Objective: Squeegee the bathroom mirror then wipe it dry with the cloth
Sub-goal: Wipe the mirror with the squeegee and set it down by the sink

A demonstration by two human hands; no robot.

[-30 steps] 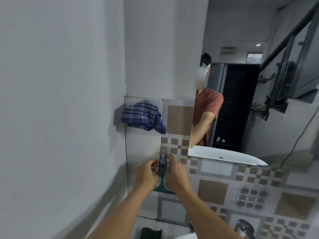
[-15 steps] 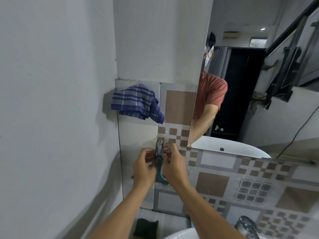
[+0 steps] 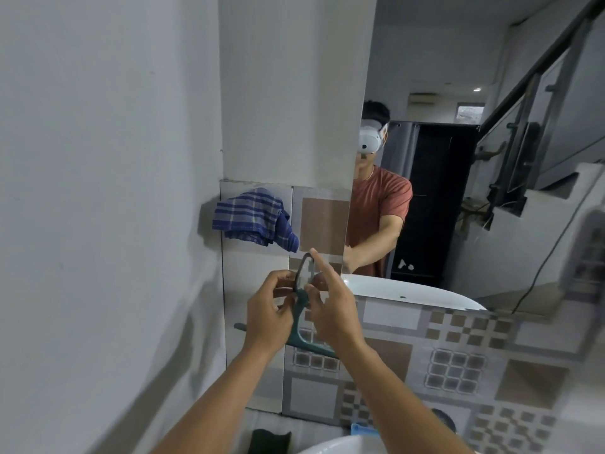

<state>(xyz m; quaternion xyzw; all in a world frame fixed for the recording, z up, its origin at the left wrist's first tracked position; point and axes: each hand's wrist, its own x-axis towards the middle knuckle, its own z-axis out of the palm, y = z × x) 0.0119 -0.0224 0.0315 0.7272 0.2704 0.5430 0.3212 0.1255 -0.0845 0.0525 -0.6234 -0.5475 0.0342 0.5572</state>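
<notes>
The mirror [image 3: 474,191] is the largest thing here, a tall pane fixed to the wall at the right, its lower edge just above the patterned tiles [image 3: 442,362]. It is rigid, smooth and fragile, probably slick if wet, so it calls for even pressure rather than force. Nothing stands in front of the glass; it only reflects the person and a stairway.

The cloth [image 3: 253,216], blue plaid, hangs on the tiled wall to the left of the mirror, bunched over a support that is hidden. It looks soft and light, and it can be taken anywhere by a pinch.

The squeegee [image 3: 302,309] is held upright in front of the tiles, below the cloth and left of the mirror's edge, with its loop handle up and its blade across the bottom. It seems a light, stiff plastic tool with a flexible blade edge; the narrow stem under the loop is the natural place to hold.

The left hand [image 3: 270,314] curls around that stem from the left. The right hand [image 3: 334,311] pinches it from the right, index finger raised straight.

A white basin rim [image 3: 337,445] sits low, beneath the arms.
</notes>
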